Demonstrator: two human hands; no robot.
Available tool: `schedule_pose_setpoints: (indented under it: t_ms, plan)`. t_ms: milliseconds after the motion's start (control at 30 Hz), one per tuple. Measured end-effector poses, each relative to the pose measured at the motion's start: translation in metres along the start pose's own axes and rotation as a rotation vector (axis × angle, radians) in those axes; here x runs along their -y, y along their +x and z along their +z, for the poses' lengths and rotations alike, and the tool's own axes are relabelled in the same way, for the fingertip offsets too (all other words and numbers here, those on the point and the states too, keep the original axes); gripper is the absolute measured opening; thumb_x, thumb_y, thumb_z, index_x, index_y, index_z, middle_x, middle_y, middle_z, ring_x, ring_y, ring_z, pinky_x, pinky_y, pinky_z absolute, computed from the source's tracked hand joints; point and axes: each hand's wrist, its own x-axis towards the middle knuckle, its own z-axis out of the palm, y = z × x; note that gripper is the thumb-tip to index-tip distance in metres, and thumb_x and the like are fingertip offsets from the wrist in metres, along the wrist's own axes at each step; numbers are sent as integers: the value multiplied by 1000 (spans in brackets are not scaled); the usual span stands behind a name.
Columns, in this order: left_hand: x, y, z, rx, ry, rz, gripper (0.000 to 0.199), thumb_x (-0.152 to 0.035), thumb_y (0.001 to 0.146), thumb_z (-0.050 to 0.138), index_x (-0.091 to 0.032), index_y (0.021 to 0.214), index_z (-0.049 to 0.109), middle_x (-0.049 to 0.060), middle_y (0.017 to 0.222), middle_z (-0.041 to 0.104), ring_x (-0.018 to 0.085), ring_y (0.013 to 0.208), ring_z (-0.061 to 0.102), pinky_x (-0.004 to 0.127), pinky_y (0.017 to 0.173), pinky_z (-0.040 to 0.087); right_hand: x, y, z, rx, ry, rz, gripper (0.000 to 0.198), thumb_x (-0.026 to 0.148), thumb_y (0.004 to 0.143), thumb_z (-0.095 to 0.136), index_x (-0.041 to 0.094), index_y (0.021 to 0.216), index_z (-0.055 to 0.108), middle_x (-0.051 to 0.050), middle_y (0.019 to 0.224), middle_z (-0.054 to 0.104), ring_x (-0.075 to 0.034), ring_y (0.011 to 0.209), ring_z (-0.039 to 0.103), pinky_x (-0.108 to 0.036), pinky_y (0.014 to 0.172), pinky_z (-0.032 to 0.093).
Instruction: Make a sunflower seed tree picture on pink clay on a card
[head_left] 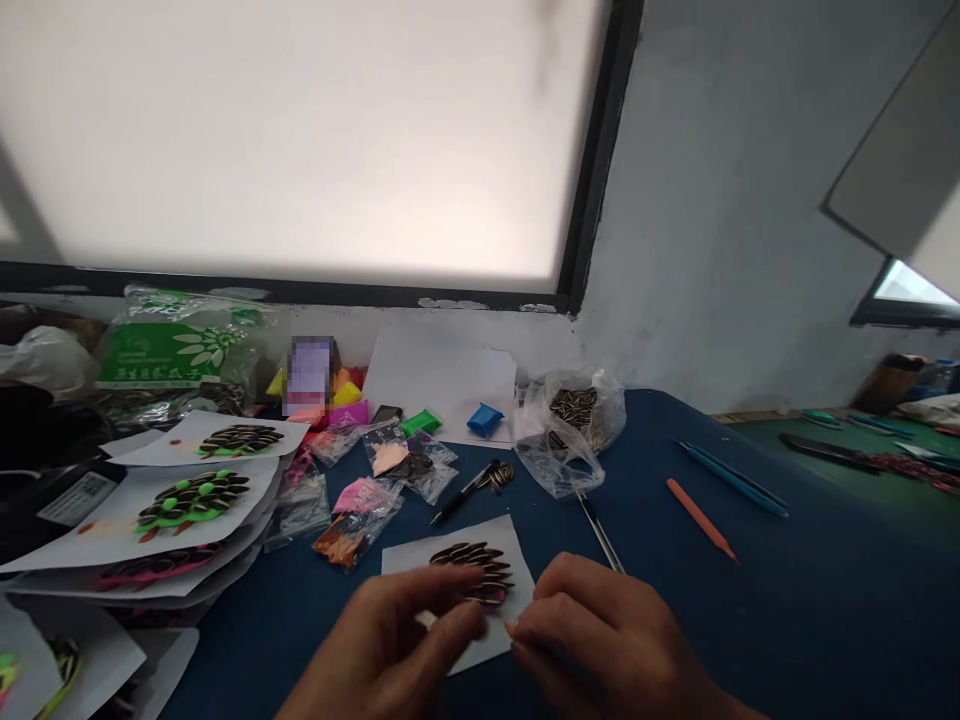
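A white paper sheet (409, 545) lies on the blue tabletop, partly covered by my hands. On it sits a hedgehog-like cluster of striped sunflower seeds (487, 570) with some pink along its lower edge. My left hand (405, 635) hovers over the sheet's left side, thumb and forefinger apart with nothing visible between them. At the sheet's right edge, my right hand (600, 635) is closed in a pinch. A tiny bit of orange clay (511, 629) pokes out at its fingertips; the rest of it is hidden.
Stacked seed pictures (247, 490) stand at left. Behind the sheet are clay packets (367, 495), a black pen (465, 495), loose seeds (501, 477) and a plastic bag of seeds (574, 415). An orange marker (701, 520) and blue tweezers (731, 478) lie right.
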Motion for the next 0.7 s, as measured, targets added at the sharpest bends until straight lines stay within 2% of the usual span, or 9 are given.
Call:
schedule_pose_setpoints:
  t_ms: [67,100,133,233,300,367,500,700]
  plan:
    - [-5,1,-16,-129,300,144,40,-52,89,66,-23,115,74,3,85,75,17,59,61,24,56,45,-3,-3,6,18,-80,-14,23,13,97,49,18,78,62,-1,68,57,-12,55,51,-23,50,36]
    - [-5,2,-24,-199,409,175,36,-48,90,65,-25,114,75,3,85,75,20,64,63,26,59,47,-5,-5,10,26,-129,-23,28,13,97,46,18,75,61,-1,65,56,-12,52,49,-24,48,32]
    - [-3,2,-31,-218,485,184,34,-45,87,67,-26,115,75,4,89,75,22,69,65,27,64,49,-7,-7,14,36,-170,-32,31,13,98,44,18,71,59,-1,63,54,-13,51,48,-25,47,30]
    - [11,5,-42,-182,586,266,49,-34,79,71,-33,129,68,6,122,71,31,100,66,36,86,51,-11,-11,24,72,-222,-45,35,12,99,41,19,68,57,-1,61,54,-13,50,48,-26,47,27]
    - [21,7,-44,-125,603,279,62,-25,72,72,-35,133,65,5,136,65,35,121,59,43,101,45,-13,-11,27,87,-215,-51,34,13,99,42,18,69,58,-1,63,56,-13,51,50,-26,48,29]
    - [27,9,-43,-95,632,256,70,-19,67,71,-34,135,63,6,143,60,38,132,51,50,110,38,-13,-10,30,89,-206,-55,33,13,98,42,18,71,59,-2,65,58,-13,53,52,-26,49,30]
    - [28,9,-43,-80,688,209,77,-19,64,71,-29,140,60,7,147,56,40,138,44,56,115,29,-13,-6,33,104,-197,-60,33,13,98,42,18,72,61,-2,65,59,-14,53,53,-26,49,32]
    - [29,7,-41,-64,684,305,69,-14,63,64,-30,131,66,5,134,67,37,123,56,46,102,44,-17,-7,39,112,-236,-71,28,12,96,44,19,74,61,-2,66,58,-14,54,52,-27,51,30]
